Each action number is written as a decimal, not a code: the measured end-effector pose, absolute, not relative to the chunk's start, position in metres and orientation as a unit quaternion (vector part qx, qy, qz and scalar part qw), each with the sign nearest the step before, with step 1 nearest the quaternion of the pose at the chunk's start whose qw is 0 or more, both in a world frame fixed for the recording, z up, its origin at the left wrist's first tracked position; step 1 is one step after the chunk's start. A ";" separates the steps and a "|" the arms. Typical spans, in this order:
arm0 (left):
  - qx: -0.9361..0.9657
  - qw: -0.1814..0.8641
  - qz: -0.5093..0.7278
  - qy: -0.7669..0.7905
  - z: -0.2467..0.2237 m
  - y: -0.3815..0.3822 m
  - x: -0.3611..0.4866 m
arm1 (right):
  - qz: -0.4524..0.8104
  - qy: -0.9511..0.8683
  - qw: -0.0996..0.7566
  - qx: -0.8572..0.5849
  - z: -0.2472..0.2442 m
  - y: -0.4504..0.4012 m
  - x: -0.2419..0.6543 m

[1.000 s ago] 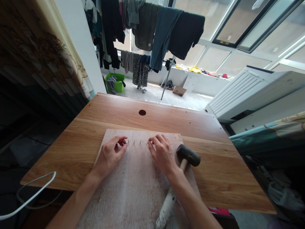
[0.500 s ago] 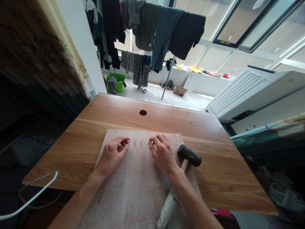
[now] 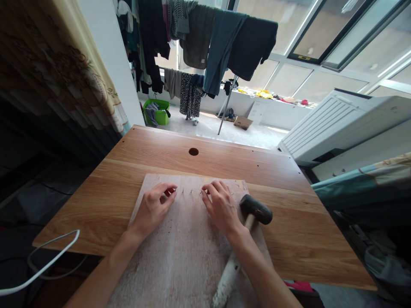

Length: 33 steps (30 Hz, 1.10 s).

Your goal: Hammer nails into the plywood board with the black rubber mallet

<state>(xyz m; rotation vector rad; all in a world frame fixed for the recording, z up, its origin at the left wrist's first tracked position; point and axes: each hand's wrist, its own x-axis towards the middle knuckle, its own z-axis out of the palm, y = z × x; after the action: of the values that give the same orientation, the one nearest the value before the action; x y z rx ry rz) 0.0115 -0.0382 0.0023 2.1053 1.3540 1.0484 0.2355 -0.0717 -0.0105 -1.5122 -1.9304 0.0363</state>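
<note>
A worn, whitish wooden board lies in front of me, with a short row of thin nails standing upright near its far edge. At the row's left end, my left hand pinches a nail between thumb and forefinger. My right hand pinches at the right end, thumb and forefinger closed around another nail that is mostly hidden. Beneath my right forearm lies a mallet with a black head and a worn whitish handle, partly covered by the wrist.
The board rests on a wooden tabletop with a round hole toward the back. A white cable loops at the left. Beyond stand a clothes rack with hanging clothes, a green basket and a white appliance.
The view has shifted very slightly. Both hands keep their pinch at the two ends of the nail row, and the mallet lies as before.
</note>
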 end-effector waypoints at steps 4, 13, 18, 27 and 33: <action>0.755 0.214 0.376 0.493 0.003 -0.038 0.013 | 0.016 -0.738 0.343 -0.581 -0.012 -0.072 0.236; 0.754 0.203 0.387 0.491 0.008 -0.040 0.013 | 0.019 -0.735 0.351 -0.580 -0.014 -0.071 0.237; 0.753 0.183 0.389 0.498 0.006 -0.041 0.012 | 0.016 -0.738 0.351 -0.576 -0.013 -0.071 0.237; 0.753 0.182 0.392 0.496 0.002 -0.043 0.012 | 0.015 -0.739 0.345 -0.578 -0.012 -0.071 0.236; 0.760 0.185 0.392 0.485 0.004 -0.041 0.015 | 0.015 -0.740 0.345 -0.577 -0.012 -0.070 0.236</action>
<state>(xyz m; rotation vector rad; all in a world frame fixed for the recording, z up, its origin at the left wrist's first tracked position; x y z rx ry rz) 0.0148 -0.0414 0.0037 2.1417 1.3655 1.1037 0.2359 -0.0703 -0.0125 -1.4975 -1.9216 0.0400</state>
